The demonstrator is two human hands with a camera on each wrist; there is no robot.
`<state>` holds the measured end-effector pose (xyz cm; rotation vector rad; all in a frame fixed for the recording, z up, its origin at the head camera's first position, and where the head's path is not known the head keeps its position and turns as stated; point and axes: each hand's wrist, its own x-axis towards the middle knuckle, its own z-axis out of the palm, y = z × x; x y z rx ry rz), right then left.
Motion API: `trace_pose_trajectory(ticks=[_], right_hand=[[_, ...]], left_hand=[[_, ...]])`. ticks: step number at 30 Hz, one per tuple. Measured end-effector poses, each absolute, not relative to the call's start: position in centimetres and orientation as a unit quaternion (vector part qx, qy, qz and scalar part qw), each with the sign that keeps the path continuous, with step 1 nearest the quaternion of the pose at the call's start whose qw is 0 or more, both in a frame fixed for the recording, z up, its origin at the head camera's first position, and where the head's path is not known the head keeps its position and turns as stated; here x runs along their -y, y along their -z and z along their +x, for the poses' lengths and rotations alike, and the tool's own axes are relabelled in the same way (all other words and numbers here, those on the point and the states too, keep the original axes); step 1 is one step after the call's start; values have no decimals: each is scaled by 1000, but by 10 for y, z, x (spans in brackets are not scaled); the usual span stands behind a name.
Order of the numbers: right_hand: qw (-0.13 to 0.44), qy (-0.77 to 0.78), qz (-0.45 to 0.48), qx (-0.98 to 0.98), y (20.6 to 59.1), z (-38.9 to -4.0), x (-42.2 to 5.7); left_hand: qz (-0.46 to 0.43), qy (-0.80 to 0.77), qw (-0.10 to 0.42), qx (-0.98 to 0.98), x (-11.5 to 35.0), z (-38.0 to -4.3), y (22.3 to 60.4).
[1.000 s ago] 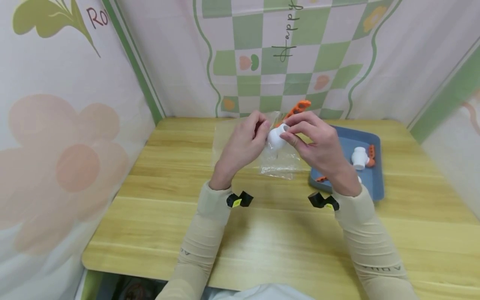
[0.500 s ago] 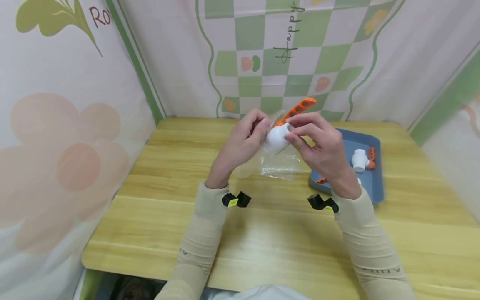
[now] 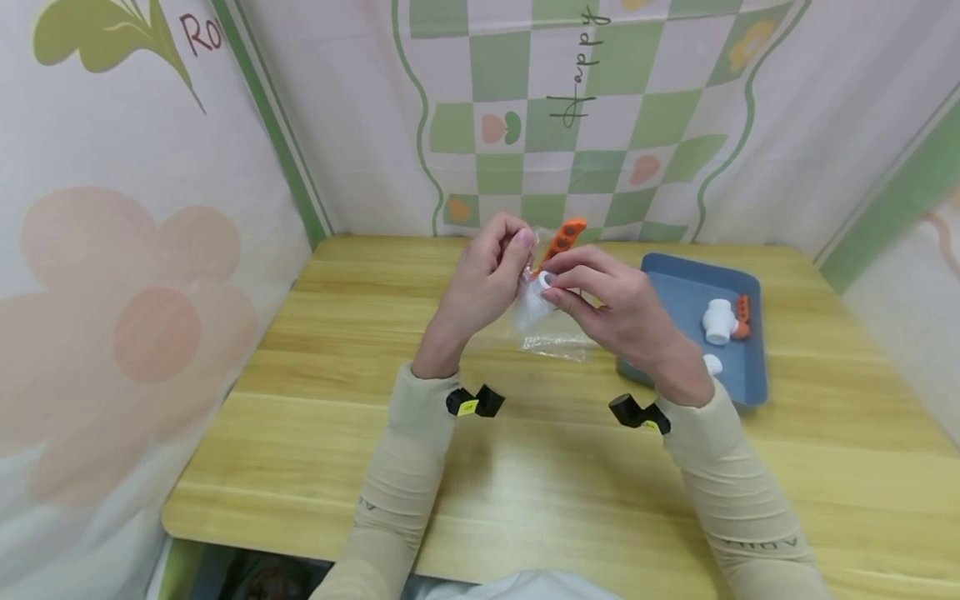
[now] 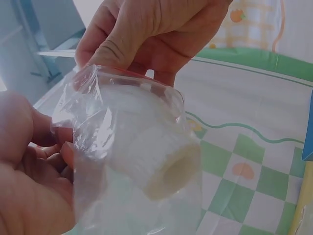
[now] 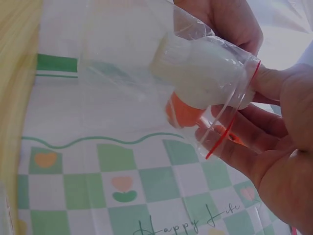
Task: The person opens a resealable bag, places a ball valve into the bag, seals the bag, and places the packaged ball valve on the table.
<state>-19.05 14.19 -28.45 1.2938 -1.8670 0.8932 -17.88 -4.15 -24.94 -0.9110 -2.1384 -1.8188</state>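
Observation:
My right hand (image 3: pixel 611 304) pinches the near end of a white ball valve (image 3: pixel 534 298) with an orange handle (image 3: pixel 564 240). The valve's body is inside a clear zip bag (image 4: pixel 137 213) with a red seal line at its mouth, and the handle points up and away. With thumb and fingers my left hand (image 3: pixel 483 271) grips the bag's edge at the left. In the right wrist view, my right hand's fingers reach around the bag mouth, by the white valve end. More clear plastic (image 3: pixel 555 346) shows below; whether it is a separate bag I cannot tell.
A blue tray (image 3: pixel 756 367) stands on the wooden table (image 3: pixel 315 417) to the right. In it lie another white valve (image 3: pixel 720 322) with an orange handle and a further white part (image 3: pixel 712 364), partly behind my right wrist. A printed curtain (image 3: pixel 360 150) hangs behind the table.
My right hand has moved left and slightly down with the valve, which now sits deeper in the bag. The orange handle has shifted left and down. My left hand stays nearly in place.

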Motion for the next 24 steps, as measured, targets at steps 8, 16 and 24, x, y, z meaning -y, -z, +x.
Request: trace_pose_trajectory(ticks=[8, 16, 24], right_hand=[[287, -318, 502, 752, 283, -189, -145], [257, -280, 499, 778, 288, -189, -138], [323, -265, 456, 786, 281, -187, -149]], left_hand=[[-294, 639, 110, 702, 37, -179, 250], [-276, 660, 127, 687, 38, -176, 248], [-233, 652, 119, 712, 40, -176, 247]])
